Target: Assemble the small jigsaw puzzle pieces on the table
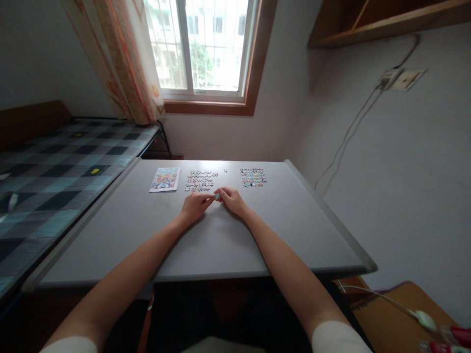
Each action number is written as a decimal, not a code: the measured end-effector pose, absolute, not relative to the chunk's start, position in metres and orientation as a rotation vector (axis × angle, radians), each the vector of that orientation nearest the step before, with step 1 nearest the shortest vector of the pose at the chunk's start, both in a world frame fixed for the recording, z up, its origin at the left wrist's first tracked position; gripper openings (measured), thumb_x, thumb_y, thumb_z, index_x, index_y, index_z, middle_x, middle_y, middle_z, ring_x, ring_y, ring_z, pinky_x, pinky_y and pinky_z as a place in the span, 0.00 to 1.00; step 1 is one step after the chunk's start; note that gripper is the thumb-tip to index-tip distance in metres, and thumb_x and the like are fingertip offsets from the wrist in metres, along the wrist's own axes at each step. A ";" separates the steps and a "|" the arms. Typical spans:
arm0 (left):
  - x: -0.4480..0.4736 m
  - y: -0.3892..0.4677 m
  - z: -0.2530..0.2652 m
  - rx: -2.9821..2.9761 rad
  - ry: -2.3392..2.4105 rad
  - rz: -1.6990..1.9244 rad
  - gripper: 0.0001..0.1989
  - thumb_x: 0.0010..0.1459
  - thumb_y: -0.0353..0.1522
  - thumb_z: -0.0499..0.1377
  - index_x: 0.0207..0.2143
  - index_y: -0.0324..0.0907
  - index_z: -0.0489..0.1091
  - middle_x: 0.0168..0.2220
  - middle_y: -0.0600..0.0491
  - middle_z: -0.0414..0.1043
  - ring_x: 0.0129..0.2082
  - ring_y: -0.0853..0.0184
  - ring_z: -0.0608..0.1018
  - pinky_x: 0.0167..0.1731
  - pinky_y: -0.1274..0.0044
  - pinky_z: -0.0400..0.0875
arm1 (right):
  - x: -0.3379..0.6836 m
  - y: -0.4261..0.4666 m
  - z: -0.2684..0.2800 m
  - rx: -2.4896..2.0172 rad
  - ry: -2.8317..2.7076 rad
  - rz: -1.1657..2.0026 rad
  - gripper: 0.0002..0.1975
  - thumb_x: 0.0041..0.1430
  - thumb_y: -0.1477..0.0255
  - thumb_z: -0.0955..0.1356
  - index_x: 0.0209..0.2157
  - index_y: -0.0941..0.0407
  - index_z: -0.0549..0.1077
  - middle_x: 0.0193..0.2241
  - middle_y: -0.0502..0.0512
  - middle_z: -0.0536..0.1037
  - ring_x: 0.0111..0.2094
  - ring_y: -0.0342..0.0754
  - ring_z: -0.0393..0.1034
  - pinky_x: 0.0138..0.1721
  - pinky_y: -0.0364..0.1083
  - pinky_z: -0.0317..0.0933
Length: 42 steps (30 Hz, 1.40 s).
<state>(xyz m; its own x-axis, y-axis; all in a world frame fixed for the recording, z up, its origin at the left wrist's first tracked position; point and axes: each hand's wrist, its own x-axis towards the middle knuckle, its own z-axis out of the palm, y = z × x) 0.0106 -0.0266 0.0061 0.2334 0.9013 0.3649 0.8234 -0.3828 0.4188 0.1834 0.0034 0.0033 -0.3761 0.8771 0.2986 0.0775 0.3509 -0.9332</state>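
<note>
A small light-blue jigsaw puzzle piece (217,196) is held just above the table, between the fingertips of both hands. My right hand (230,198) is closed in a pinch on it. From the other side, the closed fingers of my left hand (196,205) meet the piece at its edge. Beyond my left hand lie rows of loose puzzle pieces (199,181). A second group of puzzle pieces (253,177) is set out in rows to the right. One single piece (225,170) lies apart between the two groups, towards the back.
A printed picture sheet (165,179) lies on the grey table (235,240), left of the pieces. A bed with a checked cover (84,157) adjoins the left side. Cables hang from a wall socket (399,79) at the right. A wooden stool (401,318) stands lower right.
</note>
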 end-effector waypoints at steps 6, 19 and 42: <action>0.012 -0.029 0.010 2.323 1.708 0.857 0.16 0.59 0.43 0.53 0.41 0.49 0.77 0.21 0.55 0.73 0.20 0.73 0.68 0.25 0.80 0.55 | 0.184 0.005 0.001 -0.844 -1.720 1.120 0.23 0.57 0.53 0.62 0.31 0.59 0.73 0.22 0.50 0.72 0.25 0.41 0.65 0.29 0.41 0.60; 0.013 -0.029 0.013 2.185 1.911 0.934 0.14 0.57 0.40 0.54 0.35 0.45 0.77 0.20 0.55 0.72 0.21 0.70 0.70 0.24 0.78 0.56 | 0.184 0.004 0.001 -0.872 -1.709 1.128 0.22 0.57 0.53 0.62 0.37 0.59 0.72 0.22 0.50 0.72 0.25 0.41 0.66 0.30 0.42 0.61; 0.012 -0.029 0.011 2.271 1.801 0.854 0.15 0.59 0.42 0.53 0.39 0.48 0.78 0.21 0.55 0.74 0.22 0.71 0.70 0.25 0.79 0.57 | 0.184 0.004 0.001 -0.882 -1.710 1.149 0.22 0.56 0.53 0.63 0.35 0.59 0.73 0.23 0.51 0.73 0.26 0.42 0.67 0.31 0.42 0.62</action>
<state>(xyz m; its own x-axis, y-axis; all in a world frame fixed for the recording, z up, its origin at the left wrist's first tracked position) 0.0123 -0.0286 0.0106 0.1331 0.9266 0.3517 0.8588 -0.2849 0.4258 0.1836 0.0042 0.0009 -0.3705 0.8885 0.2709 0.0849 0.3228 -0.9426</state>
